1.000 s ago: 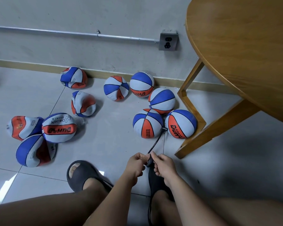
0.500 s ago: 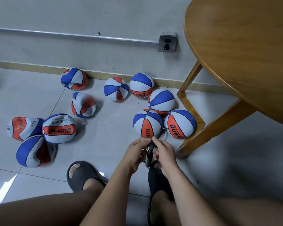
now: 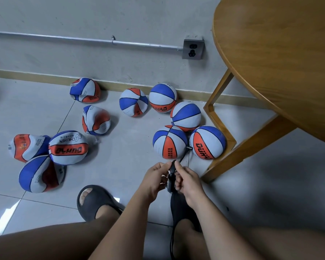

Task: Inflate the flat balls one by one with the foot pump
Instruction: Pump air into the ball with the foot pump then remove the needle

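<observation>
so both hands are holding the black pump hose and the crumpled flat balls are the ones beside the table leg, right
Not quite. In the head view the left hand and right hand do hold the black pump hose, but the balls beside the table leg are round and full; the crumpled flat balls lie further left.

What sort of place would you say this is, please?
Probably a plain indoor utility or work room: tiled floor, bare wall with an exposed conduit and socket, and a round wooden table.
</observation>
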Motion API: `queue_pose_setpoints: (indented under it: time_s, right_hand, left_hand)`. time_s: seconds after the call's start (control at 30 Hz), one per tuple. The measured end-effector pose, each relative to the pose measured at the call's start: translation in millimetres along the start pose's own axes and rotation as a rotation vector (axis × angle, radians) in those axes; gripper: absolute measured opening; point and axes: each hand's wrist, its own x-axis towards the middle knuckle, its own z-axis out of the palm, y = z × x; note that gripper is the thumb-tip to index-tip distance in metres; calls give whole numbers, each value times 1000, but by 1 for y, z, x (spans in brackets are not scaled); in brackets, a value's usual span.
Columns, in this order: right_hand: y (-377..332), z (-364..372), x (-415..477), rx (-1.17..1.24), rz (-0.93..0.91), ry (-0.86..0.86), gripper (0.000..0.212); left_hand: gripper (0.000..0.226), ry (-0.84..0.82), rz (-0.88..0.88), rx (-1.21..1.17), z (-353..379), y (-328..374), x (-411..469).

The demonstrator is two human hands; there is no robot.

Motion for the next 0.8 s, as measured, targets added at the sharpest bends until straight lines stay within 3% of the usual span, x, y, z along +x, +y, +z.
queue_pose_setpoints:
  time_s: [0.33, 0.5, 0.8]
  right_hand:
    - [41, -17, 5, -266, 62, 60, 44]
    - [33, -11, 5, -265, 53, 71, 41]
    - [-28, 16, -16, -88, -143, 110, 41]
  left_hand:
    - [39, 121, -87, 195, -3, -48, 9]
    - [38, 138, -55, 256, -4, -39, 14]
    - [36, 62, 66, 12, 9, 17, 0]
